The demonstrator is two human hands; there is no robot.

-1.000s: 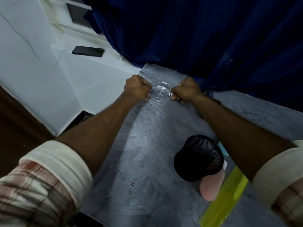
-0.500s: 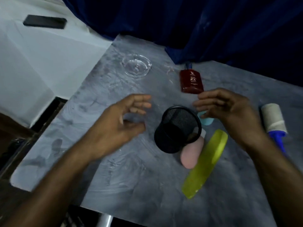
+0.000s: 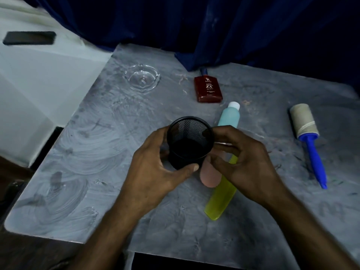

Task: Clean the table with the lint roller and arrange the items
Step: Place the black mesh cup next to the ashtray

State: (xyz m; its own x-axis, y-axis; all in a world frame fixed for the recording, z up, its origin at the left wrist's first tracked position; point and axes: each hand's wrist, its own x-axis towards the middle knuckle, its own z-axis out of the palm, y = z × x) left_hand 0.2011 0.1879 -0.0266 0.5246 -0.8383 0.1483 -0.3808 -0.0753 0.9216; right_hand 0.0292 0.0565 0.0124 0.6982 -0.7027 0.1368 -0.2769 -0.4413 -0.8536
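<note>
A black mesh cup [image 3: 190, 141] stands at the middle of the grey table [image 3: 97, 162], tilted a little. My left hand [image 3: 155, 172] wraps its left side and base, thumb across the front. My right hand [image 3: 241, 164] pinches its right rim. Under and beside the cup lie a yellow-green comb [image 3: 220, 199], a pink object [image 3: 209, 177] and a teal bottle [image 3: 229, 115] with a white cap. The lint roller [image 3: 307, 137], with a blue handle, lies at the right, untouched.
A clear glass ashtray [image 3: 142, 78] sits at the table's far left. A dark red flat bottle [image 3: 207, 88] lies by the blue curtain [image 3: 214, 26]. A black phone [image 3: 29, 38] rests on the white ledge at left. Threads and lint dot the table's right side.
Both hands let go of the glass ashtray, drew back toward me and closed on the black mesh cup. The ashtray stays at the far left.
</note>
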